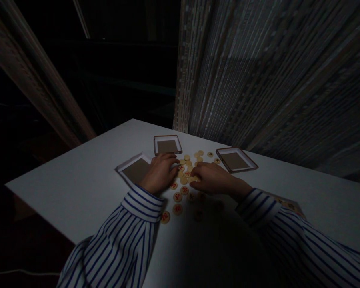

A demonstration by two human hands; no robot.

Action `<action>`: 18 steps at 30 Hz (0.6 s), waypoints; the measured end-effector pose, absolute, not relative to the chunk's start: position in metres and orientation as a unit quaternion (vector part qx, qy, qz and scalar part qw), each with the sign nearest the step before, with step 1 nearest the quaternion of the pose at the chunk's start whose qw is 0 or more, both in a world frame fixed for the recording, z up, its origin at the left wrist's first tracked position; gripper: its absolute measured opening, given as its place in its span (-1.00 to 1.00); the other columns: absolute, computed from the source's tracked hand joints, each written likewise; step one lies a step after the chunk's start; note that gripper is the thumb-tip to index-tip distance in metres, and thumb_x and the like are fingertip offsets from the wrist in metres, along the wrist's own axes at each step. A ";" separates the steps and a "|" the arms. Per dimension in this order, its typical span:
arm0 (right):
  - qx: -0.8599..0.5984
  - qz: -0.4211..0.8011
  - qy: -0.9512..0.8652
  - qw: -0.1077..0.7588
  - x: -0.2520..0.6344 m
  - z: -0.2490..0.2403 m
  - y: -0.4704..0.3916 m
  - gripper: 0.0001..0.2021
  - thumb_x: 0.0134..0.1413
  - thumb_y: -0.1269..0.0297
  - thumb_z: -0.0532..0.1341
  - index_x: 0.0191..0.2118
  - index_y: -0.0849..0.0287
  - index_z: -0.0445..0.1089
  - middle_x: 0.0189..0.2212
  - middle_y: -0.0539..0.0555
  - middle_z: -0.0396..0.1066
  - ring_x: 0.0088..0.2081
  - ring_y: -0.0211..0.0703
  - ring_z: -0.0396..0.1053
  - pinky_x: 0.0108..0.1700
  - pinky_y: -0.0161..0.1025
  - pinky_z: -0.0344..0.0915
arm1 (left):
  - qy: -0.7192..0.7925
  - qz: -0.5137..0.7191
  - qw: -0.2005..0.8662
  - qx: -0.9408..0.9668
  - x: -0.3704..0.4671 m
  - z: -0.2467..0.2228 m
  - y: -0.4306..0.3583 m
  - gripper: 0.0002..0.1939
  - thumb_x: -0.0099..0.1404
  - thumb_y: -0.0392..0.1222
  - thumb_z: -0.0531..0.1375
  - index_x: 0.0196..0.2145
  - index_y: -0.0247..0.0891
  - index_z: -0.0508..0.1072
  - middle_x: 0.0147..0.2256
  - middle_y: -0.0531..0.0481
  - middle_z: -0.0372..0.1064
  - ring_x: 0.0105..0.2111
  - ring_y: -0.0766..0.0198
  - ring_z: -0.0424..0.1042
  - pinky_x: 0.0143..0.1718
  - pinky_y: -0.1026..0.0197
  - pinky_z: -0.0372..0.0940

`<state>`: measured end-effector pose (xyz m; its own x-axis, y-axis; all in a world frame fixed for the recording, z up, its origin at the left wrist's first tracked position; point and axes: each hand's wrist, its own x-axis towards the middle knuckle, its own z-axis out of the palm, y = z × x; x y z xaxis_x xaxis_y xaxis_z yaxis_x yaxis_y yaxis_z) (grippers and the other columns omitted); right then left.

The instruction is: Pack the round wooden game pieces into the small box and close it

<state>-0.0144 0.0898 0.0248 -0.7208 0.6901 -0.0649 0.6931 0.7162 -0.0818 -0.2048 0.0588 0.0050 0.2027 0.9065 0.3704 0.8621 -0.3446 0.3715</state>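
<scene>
Round wooden Chinese chess pieces [177, 197] lie spread over the middle of a white table, some with red or dark characters facing up and several showing plain faces. On the left of the pile, my left hand [159, 173] rests palm down with its fingers and thumb apart, close to a few pieces. My right hand [213, 178] reaches in from the right, thumb and index finger bent around a pale chess piece [193, 179] at the pile's edge. Its other fingers are curled and partly hidden.
Shallow open boxes stand around the pile: a left box [126, 163] partly behind my left hand, a back box [168, 138] and a right box [228, 151]. A flat printed item [291, 205] lies by my right sleeve. String curtains [228, 72] hang behind the white table [87, 172].
</scene>
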 end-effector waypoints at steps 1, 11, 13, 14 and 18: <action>0.373 -0.049 0.927 0.016 -0.015 0.025 0.090 -0.66 -0.03 0.09 0.11 -0.17 0.17 0.39 -0.21 0.16 0.37 -0.20 -0.05 0.30 -0.25 -0.22 0.10 | 0.571 0.269 0.040 0.775 -0.205 0.005 0.059 -0.73 0.20 -0.20 0.06 -0.18 -0.27 0.44 -0.06 -0.16 0.35 -0.03 0.06 0.24 0.00 -0.02 0.11; 0.373 -0.045 0.926 0.020 -0.016 0.026 0.088 -0.69 -0.05 0.13 0.11 -0.21 0.18 0.40 -0.25 0.16 0.37 -0.24 -0.07 0.30 -0.28 -0.22 0.07 | 0.568 0.279 0.041 0.774 -0.203 0.005 0.059 -0.74 0.20 -0.20 0.06 -0.18 -0.25 0.44 -0.07 -0.14 0.36 -0.03 0.06 0.24 0.00 0.00 0.11; 0.372 -0.045 0.927 0.019 -0.016 0.025 0.088 -0.70 -0.05 0.14 0.11 -0.22 0.18 0.40 -0.26 0.16 0.37 -0.25 -0.07 0.30 -0.29 -0.23 0.07 | 0.568 0.277 0.044 0.774 -0.203 0.006 0.059 -0.74 0.20 -0.20 0.07 -0.18 -0.27 0.44 -0.07 -0.14 0.36 -0.03 0.06 0.25 0.00 0.00 0.11; 0.373 -0.047 0.927 0.018 -0.016 0.024 0.088 -0.71 -0.05 0.15 0.11 -0.23 0.18 0.39 -0.27 0.15 0.37 -0.25 -0.08 0.30 -0.29 -0.23 0.07 | 0.569 0.276 0.044 0.774 -0.203 0.006 0.059 -0.74 0.20 -0.20 0.07 -0.18 -0.28 0.44 -0.08 -0.15 0.36 -0.03 0.06 0.25 -0.01 0.00 0.12; 0.376 -0.056 0.925 0.014 -0.015 0.023 0.089 -0.72 -0.05 0.14 0.11 -0.25 0.18 0.39 -0.26 0.14 0.37 -0.25 -0.09 0.31 -0.29 -0.26 0.08 | 0.566 0.277 0.035 0.776 -0.203 0.005 0.059 -0.74 0.20 -0.19 0.07 -0.18 -0.27 0.45 -0.08 -0.14 0.36 -0.03 0.08 0.26 0.00 0.02 0.12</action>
